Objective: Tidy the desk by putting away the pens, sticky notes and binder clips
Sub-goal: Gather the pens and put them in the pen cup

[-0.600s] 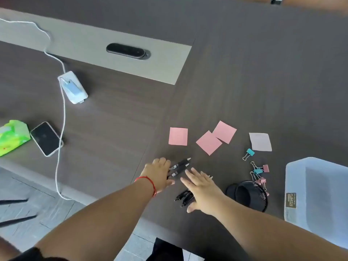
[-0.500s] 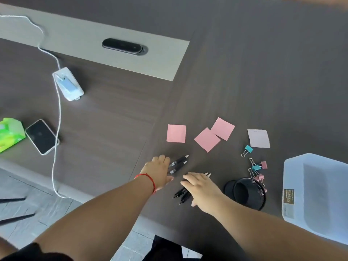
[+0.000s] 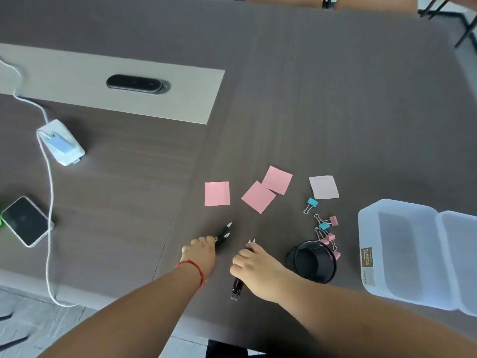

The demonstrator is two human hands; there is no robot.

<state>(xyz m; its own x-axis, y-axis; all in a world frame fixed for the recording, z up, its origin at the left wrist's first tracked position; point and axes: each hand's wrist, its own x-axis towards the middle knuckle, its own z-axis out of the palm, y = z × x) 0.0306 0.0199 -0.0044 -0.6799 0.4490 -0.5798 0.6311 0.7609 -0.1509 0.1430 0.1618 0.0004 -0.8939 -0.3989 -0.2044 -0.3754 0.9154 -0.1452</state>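
My left hand (image 3: 200,254) is closed around two black pens (image 3: 224,234) whose white tips point up and to the right. My right hand (image 3: 254,267) grips another pair of black pens (image 3: 237,289); their ends stick out below my palm and their tips show above my fingers. Three pink sticky notes (image 3: 258,196) and a pale one (image 3: 323,187) lie flat beyond my hands. Several blue and pink binder clips (image 3: 325,227) are scattered right of them. A black mesh pen cup (image 3: 313,262) lies tipped beside my right hand.
A translucent plastic box (image 3: 413,254) with its lid hinged open sits at the right edge. A white charger (image 3: 62,143) with its cable, a phone (image 3: 25,220) and a dark oval cable port (image 3: 135,84) occupy the left side of the desk (image 3: 335,99).
Both hands have curled from flat, spread fingers into fists around the pens. The right hand's pens have turned more upright.
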